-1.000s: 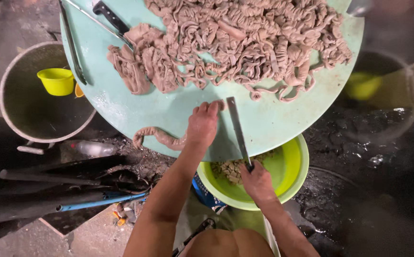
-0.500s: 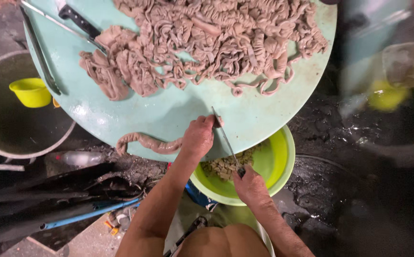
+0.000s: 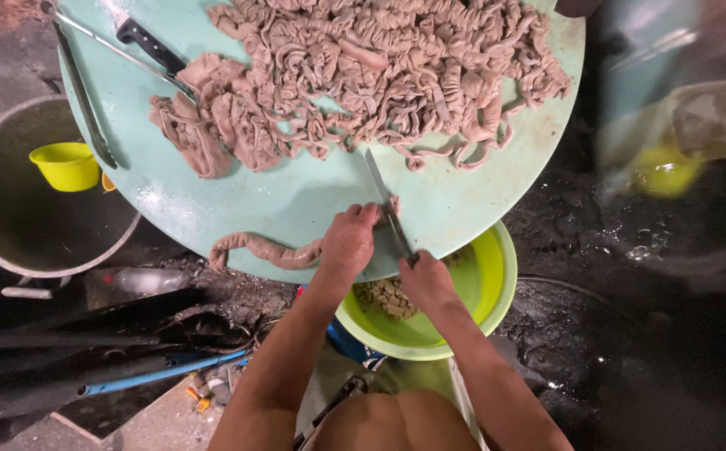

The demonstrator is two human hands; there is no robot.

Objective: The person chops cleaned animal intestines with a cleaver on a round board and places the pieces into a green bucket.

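The left hand [image 3: 348,242] presses down, fingers curled, on a long strip of pale gut [image 3: 267,250] at the near edge of the round green table [image 3: 296,200]. The right hand [image 3: 426,282] is closed around a knife [image 3: 388,209], its blade lying on the table just beside the left hand. Below the table edge sits a yellow-green bowl [image 3: 480,292] (cut bits lie inside). A big gut pile [image 3: 379,67] covers the table's far side.

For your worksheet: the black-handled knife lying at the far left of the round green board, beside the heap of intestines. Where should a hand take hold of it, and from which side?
Grip the black handle, coming from the board's far-left edge. The handle lies bare on the surface and points up-left, while the blade end runs under the heap of intestines, so that end is covered and sharp.
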